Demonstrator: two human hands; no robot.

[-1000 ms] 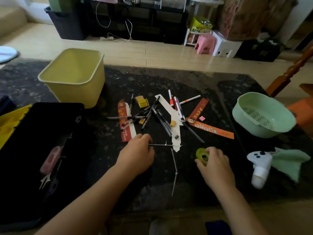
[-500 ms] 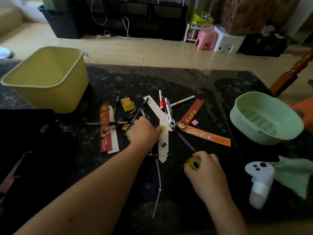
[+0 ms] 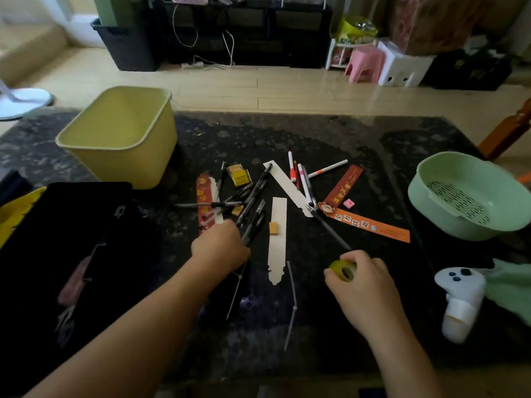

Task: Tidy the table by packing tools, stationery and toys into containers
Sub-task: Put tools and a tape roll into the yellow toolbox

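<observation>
Looking down from the head view onto a dark mottled table (image 3: 287,133). Curling the left hand (image 3: 219,248), knuckles up near the table's middle, round the near ends of a bundle of black pens (image 3: 254,208) that fan out toward the far edge. Gripping in the right hand (image 3: 365,285), closer to the near edge, a roll of green tape (image 3: 343,270), with thumb and curled fingers round its rim and the core hole facing the camera.

Finding between the two hands a white paper strip (image 3: 278,242) with a tan block (image 3: 273,228) at its left side, and toward the near edge two pale cable ties (image 3: 294,307).

Reading on the orange strip (image 3: 373,226), right of the pens, dark Chinese characters 全力以赴. Making out only yellow characters, too small to read, on the dark red strip (image 3: 342,186) beside it and on the red strip (image 3: 202,202) left of the pens. Noting a small pink square (image 3: 348,202) between the dark red and orange strips, a small yellow box (image 3: 240,176) with unreadable print beyond the pens, and white markers (image 3: 330,168) with coloured tips.

Seeing a yellow bin (image 3: 120,139) at the far left corner, a pale green basket (image 3: 465,196) at the right edge, a black case (image 3: 71,239) at the left edge, and a white controller (image 3: 459,297) against a green cloth (image 3: 514,285) at the near right corner.
</observation>
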